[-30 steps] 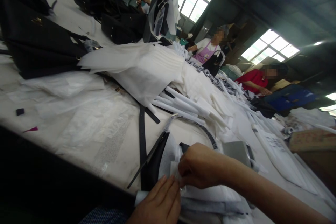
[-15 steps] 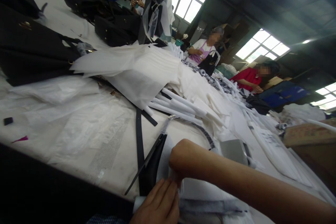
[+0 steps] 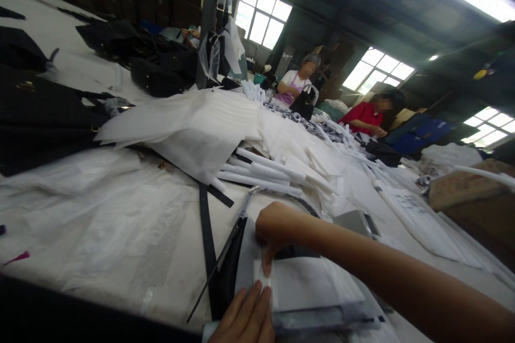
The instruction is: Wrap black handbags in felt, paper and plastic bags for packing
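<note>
My right hand reaches in from the right with its fingers curled, and one fingertip presses down on the left edge of a folded white wrapping sheet. My left hand shows at the bottom edge, fingers together and flat on the same white wrapping where it covers a grey strap. A black strap and a black bag piece lie just left of both hands.
A heap of white wrapping sheets and rolled white strips fills the middle of the table. Black handbags lie at the left. Clear plastic bags cover the near table. Two people sit at the far end.
The camera has tilted up. My right hand moved from a closed pinch at the wrapping's edge to pressing down on it; the white sheet now lies flatter. My left hand slid lower in view.
</note>
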### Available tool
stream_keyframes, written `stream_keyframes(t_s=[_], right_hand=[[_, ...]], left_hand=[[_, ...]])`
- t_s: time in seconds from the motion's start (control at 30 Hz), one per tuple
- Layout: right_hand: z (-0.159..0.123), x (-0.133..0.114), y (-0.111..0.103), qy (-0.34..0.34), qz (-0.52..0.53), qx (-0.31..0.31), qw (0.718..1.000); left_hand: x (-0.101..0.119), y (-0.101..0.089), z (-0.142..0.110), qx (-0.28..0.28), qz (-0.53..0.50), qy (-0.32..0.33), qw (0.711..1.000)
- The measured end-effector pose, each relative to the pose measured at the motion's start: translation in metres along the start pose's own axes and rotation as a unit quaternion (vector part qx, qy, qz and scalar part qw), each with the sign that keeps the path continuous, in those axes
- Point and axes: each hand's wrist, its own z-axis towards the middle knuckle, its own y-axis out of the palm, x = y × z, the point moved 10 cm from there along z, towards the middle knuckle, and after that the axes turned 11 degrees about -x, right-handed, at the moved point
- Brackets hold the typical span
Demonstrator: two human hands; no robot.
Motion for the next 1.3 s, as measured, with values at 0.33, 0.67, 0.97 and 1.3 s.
stream_keyframes(t_s=[0.33, 0.67, 0.97, 1.3], right_hand=[[-0.028, 0.045, -0.013, 0.088, 0.115, 0.079, 0.986], [-0.013, 0.017, 0.022, 0.046, 0.239, 0.071, 0.967], [0.013, 0.030, 0.024, -0.011, 0.326, -0.078, 0.942], [-0.030, 0.020, 0.034, 0.051, 0.327, 0.153, 0.931]], left_hand=[[0.001, 0.010, -0.008, -0.030, 0.040, 0.059, 0.997], [0.002, 0.012, -0.008, -0.045, 0.046, 0.061, 0.996], [-0.004, 0.016, -0.009, -0.035, 0.007, 0.040, 0.999], [-0.005, 0.024, -0.012, -0.113, -0.087, 0.019, 0.990]])
